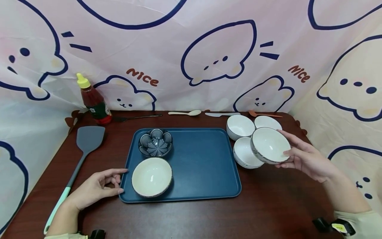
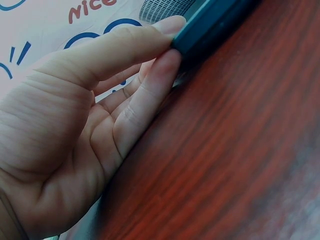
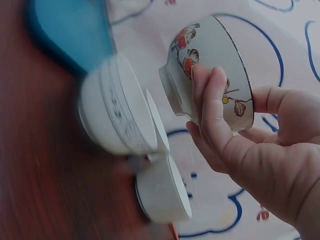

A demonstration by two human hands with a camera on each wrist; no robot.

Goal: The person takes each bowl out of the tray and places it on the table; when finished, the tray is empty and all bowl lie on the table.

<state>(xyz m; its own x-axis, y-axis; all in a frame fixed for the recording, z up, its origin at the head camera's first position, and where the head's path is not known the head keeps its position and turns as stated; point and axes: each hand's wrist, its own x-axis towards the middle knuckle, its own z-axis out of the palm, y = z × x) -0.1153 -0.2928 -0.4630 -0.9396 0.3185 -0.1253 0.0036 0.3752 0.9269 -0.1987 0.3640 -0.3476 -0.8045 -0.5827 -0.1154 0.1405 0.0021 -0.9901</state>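
In the head view my right hand [image 1: 308, 159] grips a white bowl [image 1: 270, 145] by its right side, thumb at the rim and fingers beneath. The right wrist view shows orange fruit and brown leaves painted on this bowl [image 3: 215, 65], raised off the table. Below and behind it stand other white bowls [image 1: 240, 126], one with a grey band [image 3: 112, 107]. My left hand [image 1: 96, 186] pinches the left edge of a blue tray [image 1: 203, 162]; the left wrist view shows thumb and finger meeting on the tray's rim [image 2: 192, 32]. A cream bowl [image 1: 152, 177] and a dark petal-shaped bowl [image 1: 156, 142] sit on the tray's left part.
A grey spatula [image 1: 89, 139] with a mint handle lies at the left. Behind it stands a red sauce bottle [image 1: 95, 103] with a yellow cap. A dark fork [image 1: 135, 117], a pale spoon [image 1: 186, 113], a knife [image 1: 222, 114] and a brown spoon [image 1: 265, 114] line the back edge.
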